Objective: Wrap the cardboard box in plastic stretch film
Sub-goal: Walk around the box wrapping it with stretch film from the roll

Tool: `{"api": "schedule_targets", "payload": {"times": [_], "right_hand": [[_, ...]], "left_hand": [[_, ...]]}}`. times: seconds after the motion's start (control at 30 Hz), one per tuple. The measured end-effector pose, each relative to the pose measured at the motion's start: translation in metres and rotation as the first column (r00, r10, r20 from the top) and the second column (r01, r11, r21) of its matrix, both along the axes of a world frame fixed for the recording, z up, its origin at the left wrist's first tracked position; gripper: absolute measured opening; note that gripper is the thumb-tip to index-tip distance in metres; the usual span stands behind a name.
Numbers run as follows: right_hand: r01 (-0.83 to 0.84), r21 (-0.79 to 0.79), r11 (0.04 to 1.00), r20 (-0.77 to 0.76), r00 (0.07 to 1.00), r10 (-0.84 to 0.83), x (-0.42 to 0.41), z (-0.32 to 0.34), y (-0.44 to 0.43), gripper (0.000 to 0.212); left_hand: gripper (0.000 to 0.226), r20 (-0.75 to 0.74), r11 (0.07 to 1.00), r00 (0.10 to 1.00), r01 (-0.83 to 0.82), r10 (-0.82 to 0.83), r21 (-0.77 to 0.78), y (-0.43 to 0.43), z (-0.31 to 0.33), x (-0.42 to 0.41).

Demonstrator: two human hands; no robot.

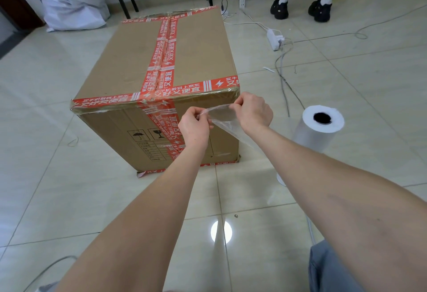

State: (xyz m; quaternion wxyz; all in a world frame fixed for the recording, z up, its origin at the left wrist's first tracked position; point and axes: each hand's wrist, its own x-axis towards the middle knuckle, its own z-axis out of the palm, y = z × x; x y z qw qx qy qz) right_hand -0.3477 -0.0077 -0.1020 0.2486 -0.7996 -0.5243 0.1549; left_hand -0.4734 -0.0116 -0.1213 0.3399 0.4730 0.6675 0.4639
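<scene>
Big taped-up box (159, 88) sitting on the tile floor (346, 97), red tape (165, 44) crossing its top. Both hands are up in front of its near face: left hand (194, 127) and right hand (253, 112) each have their fingers pinched tight on the loose end of the film (227, 120), holding it spread between them. The film trails down toward the roll (317, 127), standing upright just right of the box.

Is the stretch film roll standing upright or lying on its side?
Upright: the roll stands on end on the tiled floor, its hollow core facing up.
</scene>
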Motion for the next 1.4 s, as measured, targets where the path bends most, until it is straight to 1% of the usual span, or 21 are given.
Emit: {"api": "schedule_targets", "payload": {"times": [0.17,0.4,0.57,0.7,0.73,0.77,0.8,0.83,0.87,0.9,0.97,1.0,1.03,1.07,1.1,1.17,1.23,1.27,1.3,1.37,1.4], "right_hand": [[0.031,0.036,0.999,0.000,1.000,-0.031,-0.005,-0.013,0.007,0.021],[0.082,0.158,0.984,-0.059,0.996,-0.073,-0.002,-0.025,0.017,0.034],[0.082,0.174,0.981,-0.063,0.995,-0.072,0.001,-0.030,0.020,0.043],[0.067,0.181,0.981,-0.039,0.997,-0.061,0.001,-0.032,0.022,0.046],[0.061,0.183,0.981,-0.034,0.998,-0.056,0.002,-0.033,0.022,0.046],[0.055,0.186,0.981,-0.031,0.998,-0.050,0.002,-0.033,0.022,0.046],[0.052,0.189,0.981,-0.028,0.998,-0.047,0.002,-0.034,0.022,0.045],[0.050,0.194,0.980,-0.026,0.999,-0.046,0.003,-0.035,0.022,0.045],[0.049,0.201,0.978,-0.023,0.999,-0.046,0.003,-0.036,0.022,0.045],[0.048,0.208,0.977,-0.017,0.999,-0.045,0.003,-0.036,0.023,0.045],[0.038,0.219,0.975,0.009,0.999,-0.041,0.005,-0.036,0.024,0.044],[0.029,0.223,0.974,0.029,0.999,-0.037,0.007,-0.036,0.025,0.043],[0.020,0.228,0.973,0.051,0.998,-0.032,0.010,-0.035,0.027,0.043],[0.007,0.233,0.972,0.070,0.997,-0.024,0.013,-0.035,0.028,0.042],[-0.009,0.237,0.972,0.086,0.996,-0.012,0.016,-0.035,0.030,0.042],[-0.031,0.243,0.970,0.113,0.994,0.003,0.020,-0.038,0.033,0.043],[-0.036,0.245,0.969,0.119,0.993,0.007,0.020,-0.042,0.034,0.043],[-0.035,0.250,0.968,0.118,0.993,0.006,0.020,-0.044,0.034,0.043],[-0.036,0.256,0.966,0.120,0.993,0.005,0.019,-0.046,0.033,0.043],[-0.039,0.270,0.962,0.128,0.992,0.005,0.019,-0.048,0.033,0.043],[-0.040,0.275,0.961,0.131,0.991,0.003,0.019,-0.049,0.032,0.043]], "left_hand": [[0.008,-0.022,0.999,0.999,-0.042,0.042,-0.011,0.008,-0.007,-0.007],[0.011,-0.065,0.998,0.997,-0.025,0.029,0.063,0.020,-0.014,-0.008],[0.023,-0.063,0.992,0.990,-0.127,0.126,-0.012,0.032,-0.022,-0.017],[0.020,-0.160,0.983,0.973,-0.176,0.167,-0.045,0.027,-0.020,-0.031],[0.017,-0.219,0.988,0.966,-0.151,0.141,-0.031,0.022,-0.022,-0.034],[0.015,-0.348,0.998,0.935,-0.056,0.060,0.023,0.016,-0.025,-0.035],[0.016,-0.550,0.986,0.834,0.130,-0.052,0.104,0.012,-0.030,-0.036],[0.017,-0.725,0.918,0.675,0.362,-0.138,0.163,0.007,-0.032,-0.035],[0.018,-0.849,0.794,0.502,0.579,-0.167,0.186,0.006,-0.036,-0.031],[0.016,-0.930,0.641,0.338,0.748,-0.145,0.172,0.007,-0.038,-0.025],[0.006,-0.996,0.365,0.040,0.931,-0.081,0.008,0.016,-0.041,-0.013],[0.018,-0.995,0.281,-0.100,0.954,-0.032,-0.105,0.026,-0.041,-0.009],[0.029,-0.974,0.230,-0.225,0.950,0.037,-0.210,0.040,-0.040,-0.009],[0.039,-0.939,0.208,-0.319,0.934,0.130,-0.289,0.055,-0.036,-0.010],[0.047,-0.895,0.195,-0.382,0.919,0.232,-0.342,0.069,-0.031,-0.013],[0.061,-0.771,0.211,-0.485,0.875,0.413,-0.437,0.090,-0.018,-0.020],[0.068,-0.530,0.330,-0.622,0.771,0.576,-0.545,0.102,-0.018,-0.026],[0.068,-0.426,0.386,-0.655,0.733,0.624,-0.560,0.105,-0.022,-0.028],[0.069,-0.376,0.417,-0.677,0.707,0.633,-0.571,0.104,-0.025,-0.028],[0.072,-0.347,0.457,-0.721,0.665,0.600,-0.590,0.102,-0.029,-0.026],[0.072,-0.372,0.438,-0.717,0.671,0.589,-0.599,0.104,-0.031,-0.026]]}}
